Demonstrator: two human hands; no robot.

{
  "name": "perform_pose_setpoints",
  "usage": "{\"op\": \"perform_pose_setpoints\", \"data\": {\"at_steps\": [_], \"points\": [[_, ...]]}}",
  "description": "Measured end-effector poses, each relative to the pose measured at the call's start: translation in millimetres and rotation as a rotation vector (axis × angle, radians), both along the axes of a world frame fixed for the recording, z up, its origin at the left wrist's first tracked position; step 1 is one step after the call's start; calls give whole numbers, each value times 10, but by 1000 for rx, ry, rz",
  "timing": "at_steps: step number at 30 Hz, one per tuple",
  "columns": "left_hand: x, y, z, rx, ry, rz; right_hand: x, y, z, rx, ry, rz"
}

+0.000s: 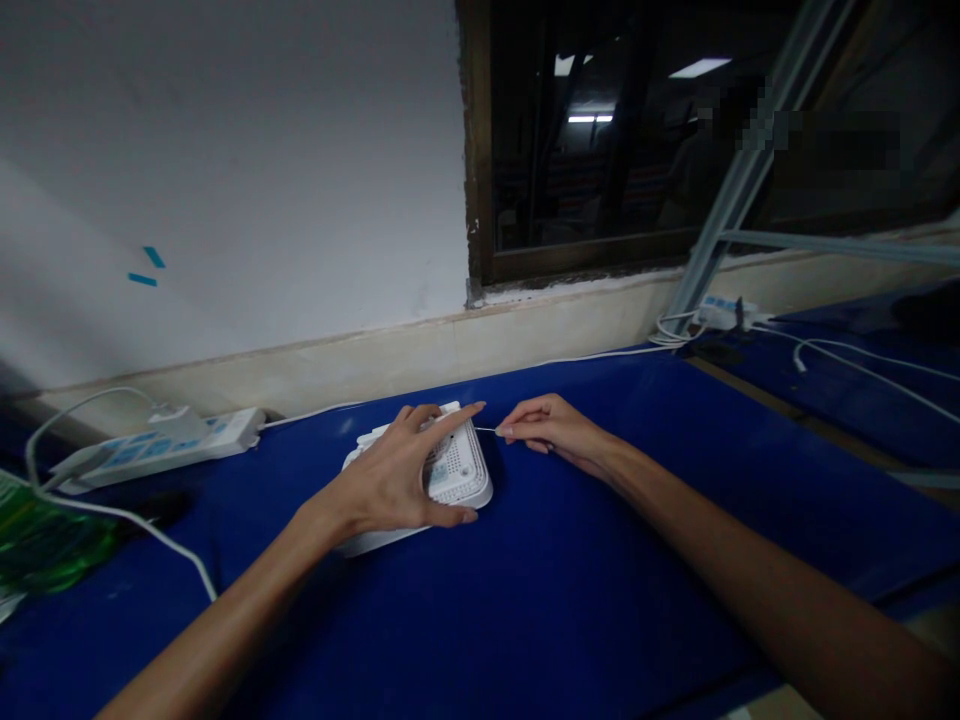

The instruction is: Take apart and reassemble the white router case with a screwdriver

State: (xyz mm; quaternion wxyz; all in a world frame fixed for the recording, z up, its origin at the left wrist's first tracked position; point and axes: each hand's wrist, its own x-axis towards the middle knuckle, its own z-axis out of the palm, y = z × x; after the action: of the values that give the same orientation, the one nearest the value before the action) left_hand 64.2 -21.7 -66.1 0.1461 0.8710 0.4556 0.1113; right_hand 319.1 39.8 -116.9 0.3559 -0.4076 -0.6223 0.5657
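A white device with a perforated face (469, 473) lies on the blue tabletop (555, 590) near the middle. Across it spreads my left hand (394, 465), thumb along the near side and fingers over the far side, gripping it. Just right of the device, my right hand (555, 432) pinches a thin, light-coloured pin-like piece (486, 430) between thumb and fingertips. That piece points at the device's right edge; whether its tip enters the device cannot be made out.
A white power strip (225, 435) with a plug and cable lies at left, near a green plastic item (52, 540). Another power strip (724, 312) with cables sits at the back right, beside a metal post (720, 220). A wall and window stand behind.
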Motion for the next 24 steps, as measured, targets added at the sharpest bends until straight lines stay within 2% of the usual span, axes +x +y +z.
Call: {"op": "perform_pose_setpoints", "data": {"at_steps": [2, 5, 9, 16, 24], "points": [[21, 3, -17, 3, 11, -25, 69, -9, 99, 63, -127, 47], [44, 12, -55, 10, 29, -77, 183, -53, 258, 214, -318, 189], [42, 32, -86, 18, 42, -75, 237, -132, 343, 341, -487, 290], [19, 75, -125, 37, 50, -73, 209, -168, 336, 385, -495, 279], [-17, 108, -202, 79, -22, -101, 107, -228, 325, 478, -478, 335]]}}
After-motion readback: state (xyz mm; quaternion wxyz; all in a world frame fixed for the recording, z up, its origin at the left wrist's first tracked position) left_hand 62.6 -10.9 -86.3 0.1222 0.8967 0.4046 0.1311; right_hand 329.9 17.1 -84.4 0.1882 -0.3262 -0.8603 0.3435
